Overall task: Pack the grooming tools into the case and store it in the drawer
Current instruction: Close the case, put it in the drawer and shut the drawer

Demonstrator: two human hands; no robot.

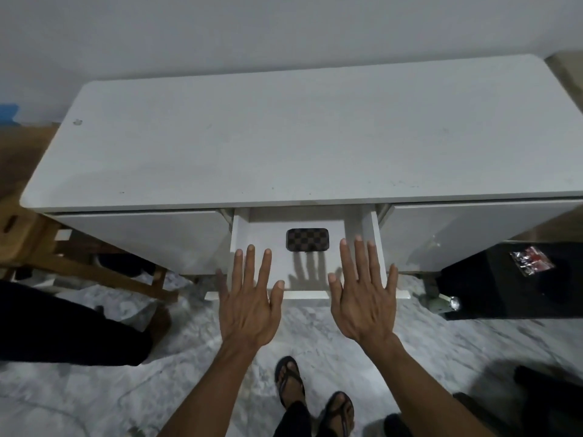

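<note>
Your small brown checkered rectangular case (307, 242) sits flat in the open white drawer (258, 228), long side running left-right, just past your fingertips and between both hands. Your left hand (249, 307) and right hand (362, 298) hover over the drawer's front edge, fingers spread, palms down, holding nothing.

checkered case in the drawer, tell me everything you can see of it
The checkered case is a small rounded rectangle in a dark brown and black check, closed, lying flat. It sits toward the back of the open white drawer, apart from the walls. Neither hand touches it; a hand's shadow falls just in front.
</note>
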